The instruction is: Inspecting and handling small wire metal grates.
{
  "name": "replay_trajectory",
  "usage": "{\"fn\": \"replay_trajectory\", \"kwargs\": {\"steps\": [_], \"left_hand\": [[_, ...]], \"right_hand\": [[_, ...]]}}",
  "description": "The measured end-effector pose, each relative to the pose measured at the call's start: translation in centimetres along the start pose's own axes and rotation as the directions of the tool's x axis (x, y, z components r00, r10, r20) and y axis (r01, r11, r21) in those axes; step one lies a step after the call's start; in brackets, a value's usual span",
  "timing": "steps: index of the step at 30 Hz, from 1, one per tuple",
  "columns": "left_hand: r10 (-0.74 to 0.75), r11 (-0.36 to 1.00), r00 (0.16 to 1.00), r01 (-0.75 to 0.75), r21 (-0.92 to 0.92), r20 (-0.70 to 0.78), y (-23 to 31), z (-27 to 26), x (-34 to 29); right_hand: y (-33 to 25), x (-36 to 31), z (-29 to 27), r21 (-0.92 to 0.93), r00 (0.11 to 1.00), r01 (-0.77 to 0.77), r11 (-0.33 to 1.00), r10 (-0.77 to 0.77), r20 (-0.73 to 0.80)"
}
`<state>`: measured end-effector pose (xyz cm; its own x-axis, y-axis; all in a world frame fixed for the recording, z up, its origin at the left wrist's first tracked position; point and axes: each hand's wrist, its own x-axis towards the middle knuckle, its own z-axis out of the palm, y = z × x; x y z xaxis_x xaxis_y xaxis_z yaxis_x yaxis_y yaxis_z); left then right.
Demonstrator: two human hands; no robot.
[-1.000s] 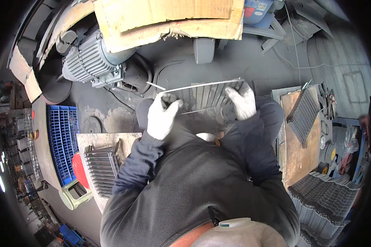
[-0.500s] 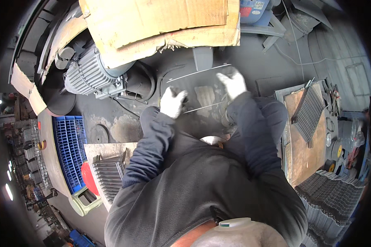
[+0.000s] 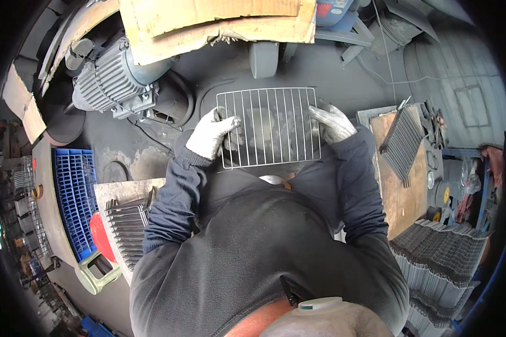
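A rectangular, silver wire rack (image 3: 269,127) of thin parallel bars was held out flat before the person's fleecy dark top (image 3: 264,236). The white-gloved left hand (image 3: 212,135) was closed on its left edge, the smudged, white-gloved right hand (image 3: 333,122) on its right. The step seemed to be steadying or checking it; shifting it called for an even two-sided grip.

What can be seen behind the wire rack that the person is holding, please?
Through the gaps in the wire rack, the dark floor and a pale patch on it show. Whatever lies directly behind the left hand and the right hand is covered.
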<state>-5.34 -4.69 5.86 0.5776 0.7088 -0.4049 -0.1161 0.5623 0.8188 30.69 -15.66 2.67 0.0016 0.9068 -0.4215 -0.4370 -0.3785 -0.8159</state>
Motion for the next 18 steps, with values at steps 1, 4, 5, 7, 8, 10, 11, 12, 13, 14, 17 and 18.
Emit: {"fn": "replay_trajectory", "kwargs": {"steps": [1,4,5,7,8,10,11,12,13,14,17,18], "left_hand": [[-0.027,0.999,0.999,0.028,-0.032,0.019,-0.2,0.3,0.0],[-0.054,0.997,0.998,0.055,-0.053,0.018,-1.3,-0.5,0.1],[-0.075,0.994,0.997,0.076,-0.079,0.011,-1.4,-0.3,0.1],[-0.103,0.99,0.995,0.103,-0.094,0.001,-0.9,0.2,-0.3],[-0.114,0.987,0.993,0.111,-0.114,-0.026,-0.7,0.5,-0.4],[-0.141,0.979,0.99,0.136,-0.149,-0.025,-0.4,0.1,-0.3],[-0.154,0.974,0.988,0.153,-0.166,0.001,-0.1,-0.6,-0.1],[-0.14,0.962,0.99,0.144,-0.231,0.034,0.4,-0.9,-0.2],[-0.139,0.926,0.989,0.146,-0.349,0.046,0.7,-1.2,0.0],[-0.126,0.915,0.991,0.134,-0.381,0.045,1.0,-1.7,-0.1],[-0.083,0.921,0.995,0.058,-0.386,-0.047,1.4,-4.5,-0.3],[-0.06,0.913,0.998,0.053,-0.404,-0.005,1.8,-5.1,-0.1]], "right_hand": [[0.9,-0.6,-1.9,-0.004,1.0,0.0,1.0,0.0,-0.009],[-1.4,-3.4,1.1,-0.103,0.99,-0.143,0.984,0.142,-0.018],[-1.4,-3.9,0.8,-0.103,0.99,-0.138,0.985,0.137,-0.017],[-1.4,-4.2,0.2,-0.763,0.649,0.622,-0.176,-0.43,0.628],[-1.3,-3.9,0.2,-0.759,0.644,0.626,-0.177,-0.431,0.632],[-0.7,-3.0,-0.1,-0.792,0.659,0.6,-0.11,-0.493,0.568],[0.0,-2.0,-0.3,-0.787,0.653,0.607,-0.112,-0.494,0.574],[0.9,-0.7,-0.5,-0.702,0.762,0.618,0.354,-0.489,0.424],[0.7,0.3,0.2,-0.455,0.866,0.498,0.738,-0.398,0.302],[-0.4,2.1,0.6,-0.65,0.481,0.755,-0.089,-0.599,0.641],[-2.6,3.2,6.9,0.106,0.979,-0.105,0.989,0.084,0.185],[-3.3,3.2,8.3,0.055,0.992,-0.085,0.995,0.079,0.103]]}}
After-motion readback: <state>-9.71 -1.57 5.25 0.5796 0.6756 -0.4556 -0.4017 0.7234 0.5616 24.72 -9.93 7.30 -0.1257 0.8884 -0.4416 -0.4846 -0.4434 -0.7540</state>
